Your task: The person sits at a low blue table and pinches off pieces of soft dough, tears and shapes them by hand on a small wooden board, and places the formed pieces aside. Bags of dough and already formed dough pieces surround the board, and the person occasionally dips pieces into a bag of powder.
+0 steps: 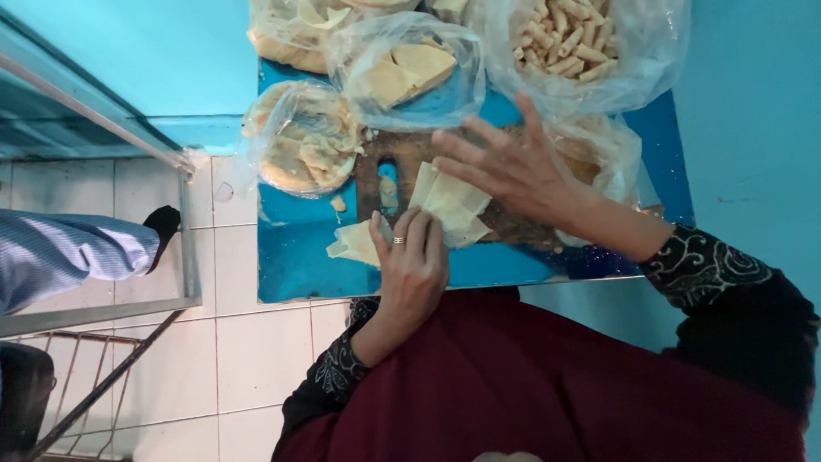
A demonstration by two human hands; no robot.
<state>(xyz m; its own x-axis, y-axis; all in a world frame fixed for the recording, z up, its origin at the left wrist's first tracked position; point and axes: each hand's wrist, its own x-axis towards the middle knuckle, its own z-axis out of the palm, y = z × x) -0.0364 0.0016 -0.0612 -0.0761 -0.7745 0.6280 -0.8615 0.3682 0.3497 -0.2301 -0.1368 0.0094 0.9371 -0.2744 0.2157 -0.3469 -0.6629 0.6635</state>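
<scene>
A stack of thin, pale dough sheets (451, 202) lies on a brown wooden board (522, 227) on the blue tabletop (295, 257). My left hand (412, 261), with a ring on one finger, curls over the near edge of a folded sheet (355, 245) and pinches it. My right hand (513, 167) hovers flat with fingers spread, just above the stack and the board, and holds nothing. Both arms wear black patterned sleeves over a maroon garment.
Clear plastic bags crowd the far side of the table: round crackers (304, 141), flat pale pieces (402, 73), tube-shaped snacks (569, 43). Left of the table is white tiled floor (231, 359), a glass-and-metal frame (184, 222), a wire rack (81, 385), and another person's striped trouser leg (68, 252).
</scene>
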